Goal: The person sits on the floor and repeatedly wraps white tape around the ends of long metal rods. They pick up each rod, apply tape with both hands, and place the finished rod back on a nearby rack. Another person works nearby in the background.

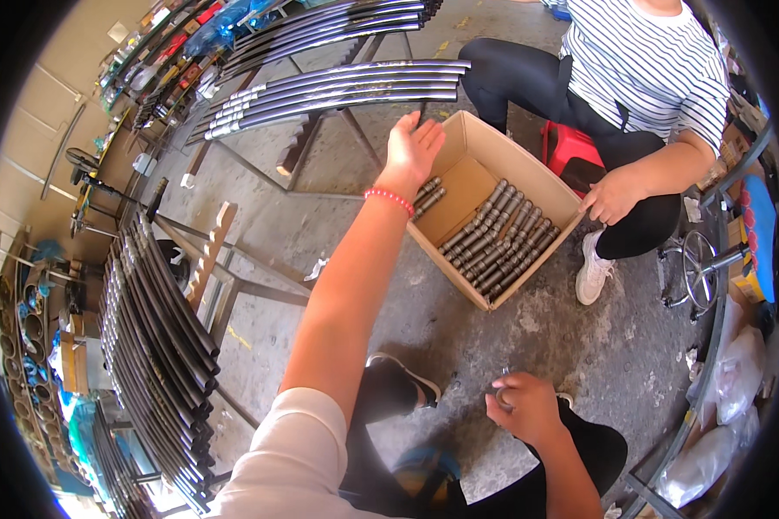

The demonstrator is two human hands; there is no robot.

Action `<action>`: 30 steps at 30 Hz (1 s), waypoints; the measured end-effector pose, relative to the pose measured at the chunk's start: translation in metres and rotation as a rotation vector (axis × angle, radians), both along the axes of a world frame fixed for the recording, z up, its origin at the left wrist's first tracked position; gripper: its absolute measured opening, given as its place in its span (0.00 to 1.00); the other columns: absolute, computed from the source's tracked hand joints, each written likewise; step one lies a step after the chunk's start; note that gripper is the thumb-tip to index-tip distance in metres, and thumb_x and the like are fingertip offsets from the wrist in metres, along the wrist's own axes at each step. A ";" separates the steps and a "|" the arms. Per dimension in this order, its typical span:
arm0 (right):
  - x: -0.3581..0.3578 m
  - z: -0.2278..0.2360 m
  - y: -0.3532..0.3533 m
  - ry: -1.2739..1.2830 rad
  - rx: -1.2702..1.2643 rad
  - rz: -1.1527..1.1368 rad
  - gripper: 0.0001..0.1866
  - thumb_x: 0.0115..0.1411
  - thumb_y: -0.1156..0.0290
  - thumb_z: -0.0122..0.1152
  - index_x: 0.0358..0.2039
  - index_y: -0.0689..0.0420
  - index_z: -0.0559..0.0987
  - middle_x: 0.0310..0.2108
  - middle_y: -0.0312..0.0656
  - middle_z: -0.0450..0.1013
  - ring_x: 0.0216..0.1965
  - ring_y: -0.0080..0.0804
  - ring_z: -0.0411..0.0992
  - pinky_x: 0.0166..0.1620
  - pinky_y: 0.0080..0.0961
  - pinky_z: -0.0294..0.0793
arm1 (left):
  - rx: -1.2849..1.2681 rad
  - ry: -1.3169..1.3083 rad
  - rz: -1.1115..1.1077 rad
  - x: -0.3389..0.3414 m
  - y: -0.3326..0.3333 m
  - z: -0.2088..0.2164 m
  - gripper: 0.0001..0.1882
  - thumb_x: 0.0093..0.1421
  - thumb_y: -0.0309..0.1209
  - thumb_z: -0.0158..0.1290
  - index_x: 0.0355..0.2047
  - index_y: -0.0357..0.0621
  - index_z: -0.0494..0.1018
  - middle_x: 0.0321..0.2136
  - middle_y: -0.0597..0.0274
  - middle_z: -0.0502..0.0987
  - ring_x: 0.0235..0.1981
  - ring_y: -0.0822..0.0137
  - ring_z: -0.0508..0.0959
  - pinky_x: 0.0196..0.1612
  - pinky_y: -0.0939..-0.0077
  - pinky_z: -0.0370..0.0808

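Note:
My left hand reaches forward to the left rim of an open cardboard box. Its fingers are stretched out with nothing in them, and a red bead bracelet circles the wrist. Rows of ribbed metal cylindrical parts lie inside the box, with a smaller group along its left wall. Lower down, close to my knee, my right hand is closed around a small grey metal part that looks ring-shaped; the fingers hide most of it.
Dark metal tubes rest on racks ahead and at the left. Across from me a person in a striped shirt sits on a red stool, one hand at the box's right rim. A wheeled chair base stands right.

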State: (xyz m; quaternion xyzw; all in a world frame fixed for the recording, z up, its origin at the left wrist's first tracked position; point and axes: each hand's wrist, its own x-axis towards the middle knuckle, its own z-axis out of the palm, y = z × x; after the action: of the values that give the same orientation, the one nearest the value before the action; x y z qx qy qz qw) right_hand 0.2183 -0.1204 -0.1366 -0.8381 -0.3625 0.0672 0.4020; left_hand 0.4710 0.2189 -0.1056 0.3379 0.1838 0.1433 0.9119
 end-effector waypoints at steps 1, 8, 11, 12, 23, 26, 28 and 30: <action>0.002 -0.001 -0.001 0.008 -0.011 -0.007 0.15 0.46 0.67 0.69 0.10 0.55 0.73 0.25 0.39 0.75 0.30 0.35 0.76 0.31 0.29 0.76 | -0.028 -0.031 0.019 0.013 0.001 -0.001 0.30 0.65 0.39 0.43 0.64 0.40 0.50 0.64 0.39 0.53 0.64 0.49 0.59 0.64 0.58 0.61; 0.009 -0.004 -0.008 0.028 -0.047 -0.039 0.14 0.45 0.67 0.70 0.11 0.56 0.74 0.25 0.38 0.75 0.27 0.35 0.75 0.29 0.29 0.75 | -0.205 -0.053 0.148 0.049 0.001 0.009 0.25 0.61 0.39 0.50 0.55 0.45 0.58 0.56 0.44 0.63 0.59 0.51 0.65 0.64 0.56 0.59; 0.009 0.000 -0.003 0.015 -0.031 -0.024 0.16 0.45 0.69 0.69 0.10 0.57 0.72 0.25 0.39 0.75 0.26 0.37 0.75 0.29 0.30 0.75 | -0.253 -0.175 0.024 0.045 0.028 0.004 0.19 0.61 0.41 0.51 0.46 0.44 0.64 0.44 0.50 0.70 0.49 0.54 0.73 0.61 0.55 0.64; 0.009 0.001 -0.002 0.011 -0.022 -0.021 0.16 0.45 0.70 0.69 0.10 0.58 0.71 0.25 0.40 0.76 0.26 0.38 0.75 0.29 0.30 0.74 | -0.293 -0.189 0.098 0.044 0.028 0.007 0.21 0.59 0.39 0.55 0.44 0.39 0.62 0.37 0.56 0.67 0.44 0.54 0.74 0.56 0.53 0.69; -0.002 -0.013 0.002 -0.067 -0.068 -0.012 0.14 0.45 0.69 0.68 0.12 0.60 0.74 0.24 0.44 0.75 0.24 0.43 0.74 0.27 0.35 0.72 | -0.036 -0.366 0.441 -0.173 -0.052 0.104 0.13 0.67 0.35 0.49 0.27 0.47 0.60 0.18 0.69 0.61 0.19 0.73 0.63 0.23 0.76 0.65; -0.006 -0.008 0.005 -0.082 -0.059 -0.004 0.12 0.47 0.68 0.67 0.15 0.61 0.77 0.24 0.44 0.75 0.24 0.44 0.74 0.28 0.35 0.73 | 0.188 -0.330 0.288 -0.282 -0.111 0.099 0.10 0.66 0.35 0.51 0.39 0.49 0.60 0.19 0.69 0.62 0.17 0.72 0.64 0.20 0.76 0.66; -0.009 -0.002 0.003 -0.066 -0.080 -0.003 0.11 0.47 0.68 0.66 0.16 0.62 0.78 0.23 0.45 0.74 0.24 0.45 0.74 0.28 0.36 0.73 | 0.282 -0.383 0.092 -0.342 -0.132 0.076 0.24 0.63 0.31 0.54 0.55 0.49 0.55 0.24 0.63 0.67 0.17 0.70 0.68 0.22 0.71 0.71; -0.013 0.001 0.002 -0.078 -0.054 -0.005 0.12 0.48 0.68 0.66 0.16 0.62 0.77 0.23 0.47 0.74 0.23 0.46 0.73 0.28 0.35 0.72 | 0.373 -0.386 0.076 -0.377 -0.127 0.088 0.41 0.59 0.37 0.59 0.65 0.52 0.46 0.35 0.56 0.71 0.20 0.67 0.73 0.25 0.67 0.76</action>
State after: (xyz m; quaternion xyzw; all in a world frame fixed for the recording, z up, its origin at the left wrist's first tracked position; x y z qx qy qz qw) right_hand 0.2053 -0.1181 -0.1359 -0.8515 -0.3740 0.0431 0.3650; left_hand 0.0940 0.0918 -0.0174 0.4592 -0.0102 0.2705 0.8461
